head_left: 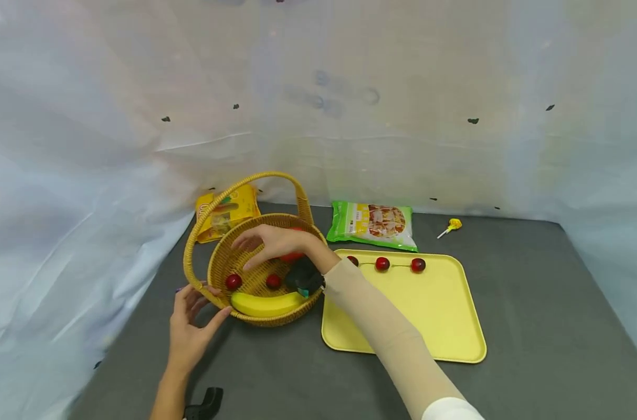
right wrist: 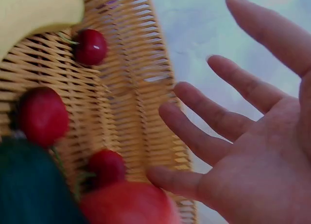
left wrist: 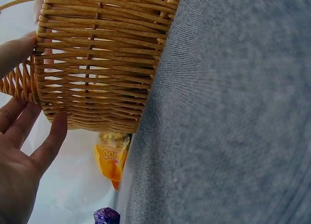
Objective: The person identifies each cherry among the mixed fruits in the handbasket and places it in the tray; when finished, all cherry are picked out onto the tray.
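Note:
A woven basket [head_left: 250, 321] with a tall handle stands on the table, tilted. My left hand [head_left: 189, 338] grips its left rim by the handle's foot, thumb on the near side. In the left wrist view its fingers [left wrist: 51, 139] touch the wicker. My right hand [head_left: 273, 242] is over the basket, holding nothing; the right wrist view shows its fingers [right wrist: 197, 131] spread. Inside lie a banana [head_left: 268, 305], several cherries [right wrist: 90, 46], a round red fruit [right wrist: 131, 204] and a dark green rounded thing [right wrist: 29, 185]. My right forearm hides part of the basket.
Right of the basket lies a yellow tray [head_left: 434, 315] with three stemmed cherries [head_left: 382, 263] along its far edge. Behind are a green snack packet [head_left: 376, 224], a yellow packet [head_left: 226, 213] and a yellow lollipop [head_left: 455, 224]. A purple wrapped thing [left wrist: 107, 215] lies left of the basket.

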Available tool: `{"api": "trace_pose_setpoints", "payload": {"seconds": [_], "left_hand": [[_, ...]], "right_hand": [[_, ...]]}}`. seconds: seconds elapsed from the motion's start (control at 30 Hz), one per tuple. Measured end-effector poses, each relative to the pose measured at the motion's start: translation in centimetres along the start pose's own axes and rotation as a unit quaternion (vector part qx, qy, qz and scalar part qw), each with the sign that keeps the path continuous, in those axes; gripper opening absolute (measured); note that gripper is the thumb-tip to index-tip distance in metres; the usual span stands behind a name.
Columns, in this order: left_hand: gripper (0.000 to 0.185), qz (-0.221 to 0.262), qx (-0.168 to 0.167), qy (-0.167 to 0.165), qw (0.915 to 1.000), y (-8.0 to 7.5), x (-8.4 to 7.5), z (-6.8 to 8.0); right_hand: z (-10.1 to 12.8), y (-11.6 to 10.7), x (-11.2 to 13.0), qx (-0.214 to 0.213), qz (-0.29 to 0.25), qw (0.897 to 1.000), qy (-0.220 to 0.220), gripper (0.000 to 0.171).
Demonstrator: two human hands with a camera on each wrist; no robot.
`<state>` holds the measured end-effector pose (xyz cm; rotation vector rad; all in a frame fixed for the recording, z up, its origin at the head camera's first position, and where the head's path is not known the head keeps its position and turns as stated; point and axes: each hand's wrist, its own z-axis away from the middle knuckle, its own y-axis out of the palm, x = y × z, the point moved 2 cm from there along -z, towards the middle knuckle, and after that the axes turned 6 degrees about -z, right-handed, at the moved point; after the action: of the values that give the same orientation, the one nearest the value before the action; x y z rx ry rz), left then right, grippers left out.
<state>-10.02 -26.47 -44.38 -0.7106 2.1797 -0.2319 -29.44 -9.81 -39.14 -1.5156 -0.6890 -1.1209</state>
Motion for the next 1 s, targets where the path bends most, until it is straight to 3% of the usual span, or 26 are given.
{"api": "trace_pose_setpoints", "payload": {"seconds": [0.2,0.4,0.5,0.63,0.8,1.0], "left_hand": [[0.076,0.004,0.008,0.016,0.9998,0.3,0.1,0.0],[0.076,-0.020,0.003,0.002,0.9998,0.0,-0.2,0.0],[0.078,-0.020,0.001,-0.005,0.9998,-0.1,1.0,0.5],[0.079,-0.014,0.000,-0.005,0.9999,0.0,1.5,0.6],[0.076,-0.021,0.000,-0.002,0.9998,0.0,-0.3,0.0],[0.075,-0.021,0.000,-0.025,0.9995,0.0,0.2,0.2]], "right_hand": [[-1.1,1.2,-1.2,0.003,-0.016,0.999,0.037,0.063],[-1.6,2.0,-1.8,0.014,-0.020,0.999,0.038,0.064],[-1.7,2.1,-2.0,0.023,-0.021,0.999,0.043,0.062],[-1.4,2.2,-2.3,0.052,-0.021,0.997,0.048,0.061],[-1.2,2.3,-2.5,0.087,-0.023,0.995,0.051,0.060],[-1.2,2.5,-2.8,0.111,-0.029,0.992,0.048,0.056]]}}
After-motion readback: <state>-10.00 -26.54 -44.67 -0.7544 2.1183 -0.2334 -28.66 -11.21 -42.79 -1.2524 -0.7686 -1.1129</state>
